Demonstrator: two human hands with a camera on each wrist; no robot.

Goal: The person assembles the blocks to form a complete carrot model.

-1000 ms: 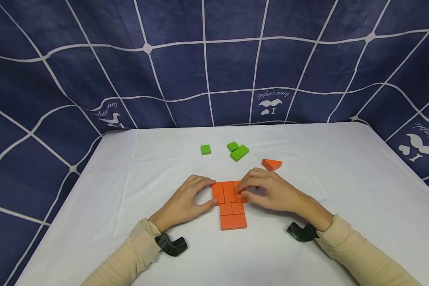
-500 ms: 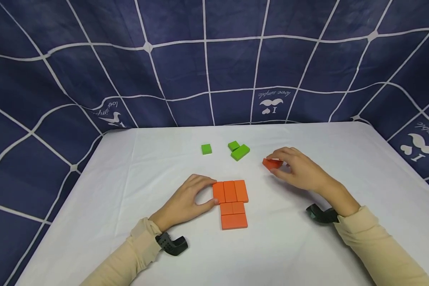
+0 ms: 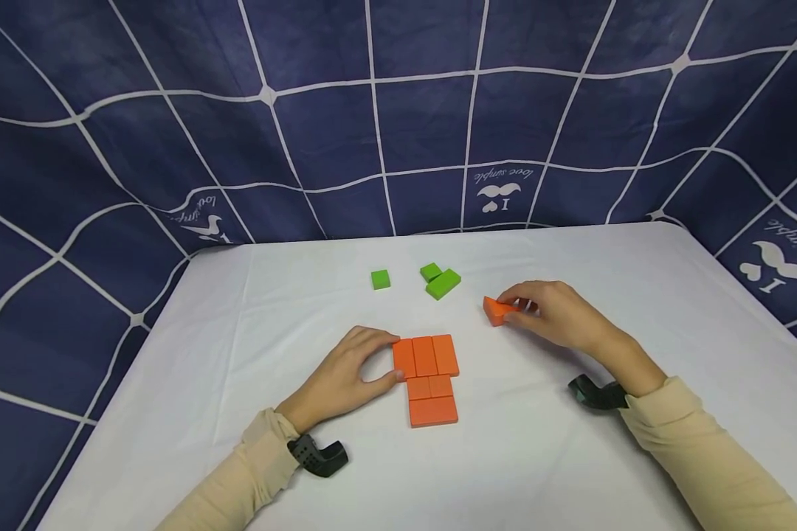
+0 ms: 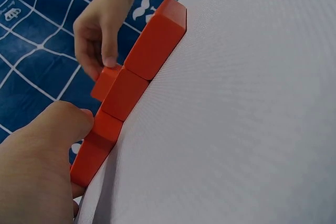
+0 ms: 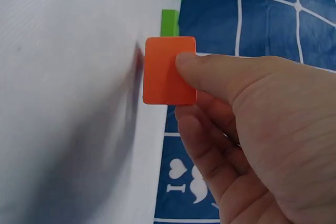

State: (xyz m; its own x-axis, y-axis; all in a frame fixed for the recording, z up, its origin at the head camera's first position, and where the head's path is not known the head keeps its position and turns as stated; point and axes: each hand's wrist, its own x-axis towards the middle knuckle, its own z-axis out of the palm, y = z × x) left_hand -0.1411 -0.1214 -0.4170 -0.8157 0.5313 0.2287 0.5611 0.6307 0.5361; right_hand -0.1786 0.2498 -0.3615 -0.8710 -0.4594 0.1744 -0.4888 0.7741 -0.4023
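At the centre of the head view, flat orange blocks (image 3: 426,357) lie joined in a row of three, with two small blocks and one wide block (image 3: 433,412) below them on the near side. My left hand (image 3: 345,380) keeps thumb and index finger at the two left corners of the row's leftmost block (image 3: 404,358). To the right, my right hand (image 3: 558,317) pinches an orange triangular block (image 3: 494,311) between thumb and fingers. One orange face of that triangular block (image 5: 160,77) shows in the right wrist view, with its shadow on the cloth.
Green blocks lie farther back: a small cube (image 3: 381,279) alone, and another cube (image 3: 430,272) touching a longer block (image 3: 443,284). A white cloth (image 3: 292,295) covers the table. Behind it hangs a dark blue checked curtain (image 3: 325,133).
My right hand has left the row's right end, moved right and away to the triangular block, and taken hold of it. The triangular block has since tilted. My left hand stays put.
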